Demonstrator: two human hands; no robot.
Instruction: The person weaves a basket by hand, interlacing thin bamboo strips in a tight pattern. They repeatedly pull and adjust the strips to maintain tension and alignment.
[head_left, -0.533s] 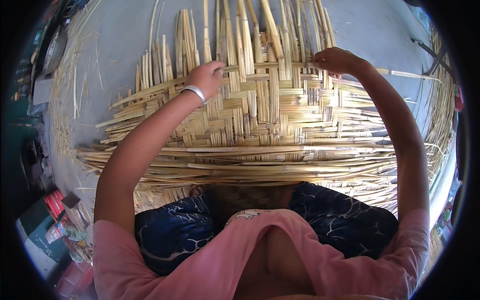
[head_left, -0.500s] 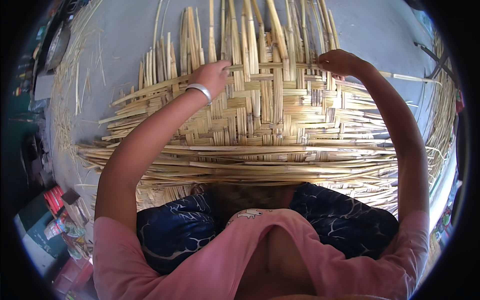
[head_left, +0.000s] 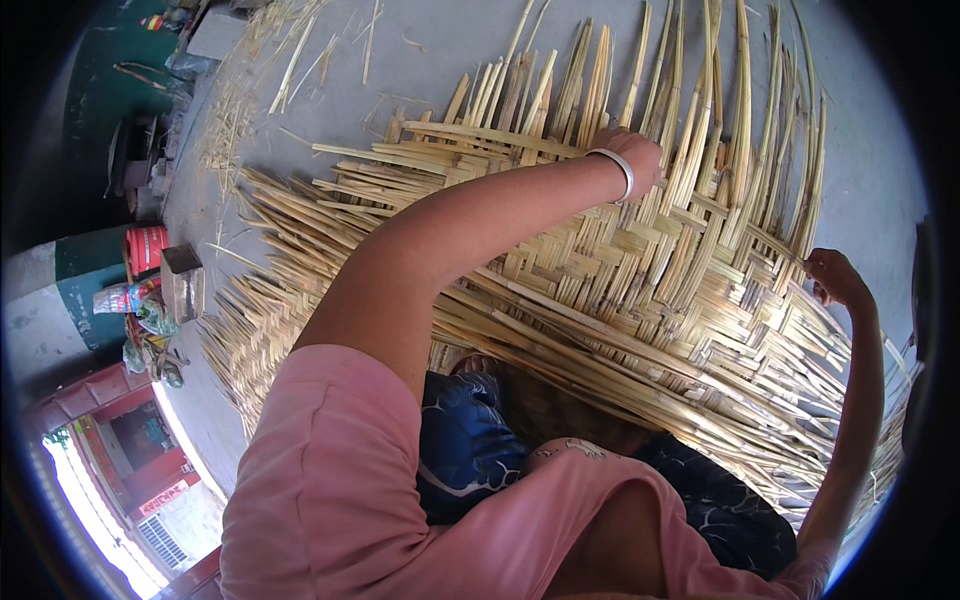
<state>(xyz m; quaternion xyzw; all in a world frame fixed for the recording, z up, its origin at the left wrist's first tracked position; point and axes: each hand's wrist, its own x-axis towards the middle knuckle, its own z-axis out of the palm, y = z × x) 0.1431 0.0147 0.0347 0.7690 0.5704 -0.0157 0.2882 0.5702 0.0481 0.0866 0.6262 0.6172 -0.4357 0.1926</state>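
Note:
Across my lap and the floor spreads a woven mat (head_left: 600, 250) of flat, straw-coloured reed strips in a zigzag pattern. My left hand (head_left: 632, 162), with a silver bangle at its wrist, is closed on a reed strip at the mat's far edge; its fingertips are partly hidden. That crosswise reed strip (head_left: 768, 240) runs under and over the upright strips toward the right. Its right part is pinched in my right hand (head_left: 836, 278), near the mat's right edge. Loose upright strips (head_left: 742, 110) fan out beyond the weave.
Scattered straw bits (head_left: 230, 135) lie on the grey floor (head_left: 400, 65) at the far left. A red container (head_left: 147, 248), a box (head_left: 183, 283) and plastic bags stand at the left. Long reed ends (head_left: 290, 205) stick out from the mat's left side.
The view has swung left, so mat and hands appear tilted and farther right. Both hands stay closed on the crosswise strip. A doorway has come into view at the lower left.

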